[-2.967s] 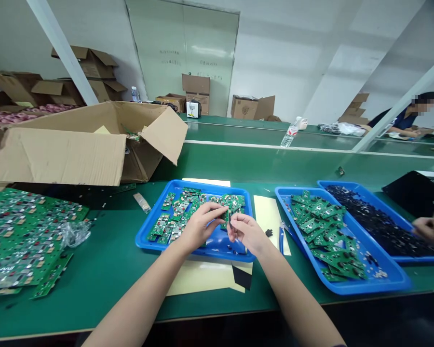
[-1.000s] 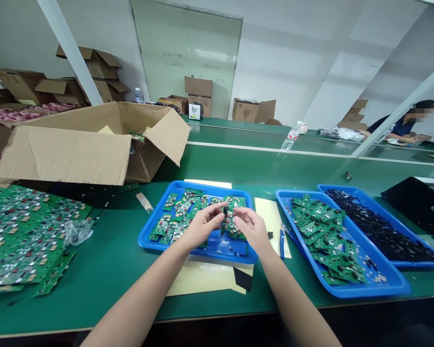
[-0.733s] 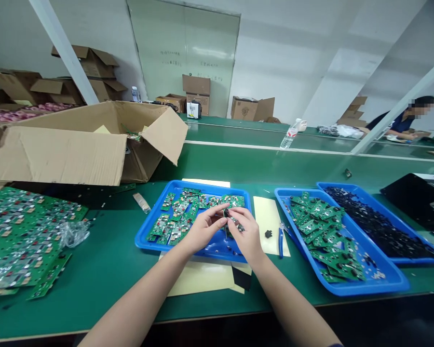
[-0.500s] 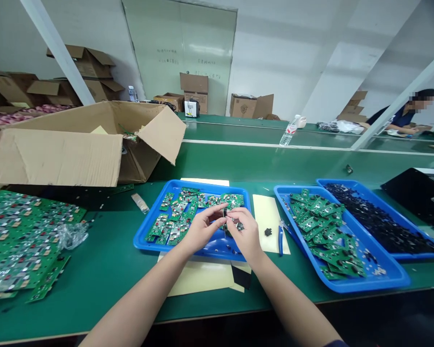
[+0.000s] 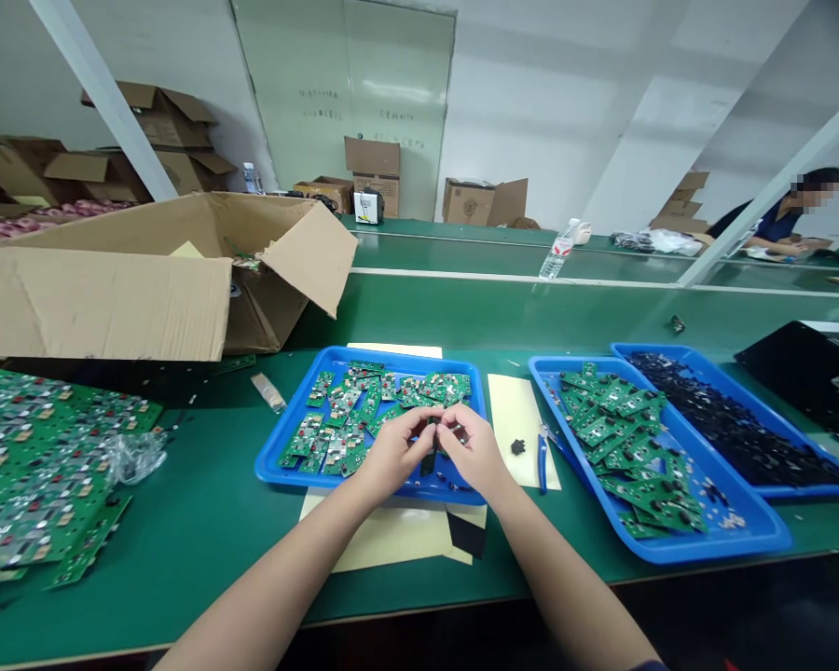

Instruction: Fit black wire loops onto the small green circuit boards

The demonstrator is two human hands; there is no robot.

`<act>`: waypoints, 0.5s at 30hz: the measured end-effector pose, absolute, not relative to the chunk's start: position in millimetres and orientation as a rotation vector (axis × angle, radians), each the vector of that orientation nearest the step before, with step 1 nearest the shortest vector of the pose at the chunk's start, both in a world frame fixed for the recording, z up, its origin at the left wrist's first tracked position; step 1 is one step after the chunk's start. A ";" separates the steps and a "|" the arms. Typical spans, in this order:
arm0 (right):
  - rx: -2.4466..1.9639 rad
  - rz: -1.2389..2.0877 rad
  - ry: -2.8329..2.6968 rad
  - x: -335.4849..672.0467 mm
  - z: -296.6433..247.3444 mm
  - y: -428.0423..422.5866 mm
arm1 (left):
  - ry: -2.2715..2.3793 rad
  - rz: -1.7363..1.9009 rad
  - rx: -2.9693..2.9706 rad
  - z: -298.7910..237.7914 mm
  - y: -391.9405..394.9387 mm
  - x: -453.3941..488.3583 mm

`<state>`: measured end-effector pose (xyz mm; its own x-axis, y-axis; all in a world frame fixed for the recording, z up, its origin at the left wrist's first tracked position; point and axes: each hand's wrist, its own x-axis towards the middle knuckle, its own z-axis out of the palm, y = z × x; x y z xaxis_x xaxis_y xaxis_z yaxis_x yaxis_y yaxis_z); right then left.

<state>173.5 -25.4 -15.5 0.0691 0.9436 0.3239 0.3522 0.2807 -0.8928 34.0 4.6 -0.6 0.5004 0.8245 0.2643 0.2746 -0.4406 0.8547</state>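
My left hand point(image 5: 395, 449) and my right hand point(image 5: 474, 449) meet over the front part of a blue tray point(image 5: 271, 462). Between the fingertips of both is a small circuit board point(image 5: 429, 459), turned so that a narrow dark-green part hangs below them. The fingers hide most of it. Small green circuit boards point(image 5: 336, 445) lie in the tray, with a few tiny dark parts near its front edge. Right of my right hand, a small black part point(image 5: 518, 447) lies on a pale yellow sheet point(image 5: 507, 401), beside blue-handled cutters point(image 5: 543, 464).
A second blue tray point(image 5: 741, 552) holds long green boards; another tray behind it holds black parts point(image 5: 741, 419). Large board panels point(image 5: 48, 466) and a plastic bag point(image 5: 136, 458) lie left. An open carton point(image 5: 104, 303) stands behind them. A person point(image 5: 776, 224) sits far right.
The board between my hands has turned, so its dark-green part now hangs lower. My fingers have drawn together and shifted slightly. The trays stay as they were.
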 end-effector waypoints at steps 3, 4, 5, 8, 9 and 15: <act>-1.262 0.600 -1.535 172.4 -15.1 -27.2 | 0.897 0.888 1.919 -5.1 4.5 36.2; -1.262 0.583 -1.540 172.2 -15.5 -27.6 | 0.895 0.890 1.890 -6.6 4.4 37.2; -1.263 0.576 -1.540 172.3 -16.1 -27.8 | 0.887 0.891 1.851 -7.7 4.1 38.2; -1.285 0.590 -1.508 175.7 -17.7 -27.1 | 0.833 0.917 1.683 -7.0 2.6 39.7; -1.296 0.615 -1.482 177.9 -17.8 -26.4 | 0.815 0.935 1.615 -5.5 2.3 39.4; -1.166 0.926 -1.188 185.9 -12.5 -23.2 | 0.742 1.012 1.212 0.8 6.6 36.6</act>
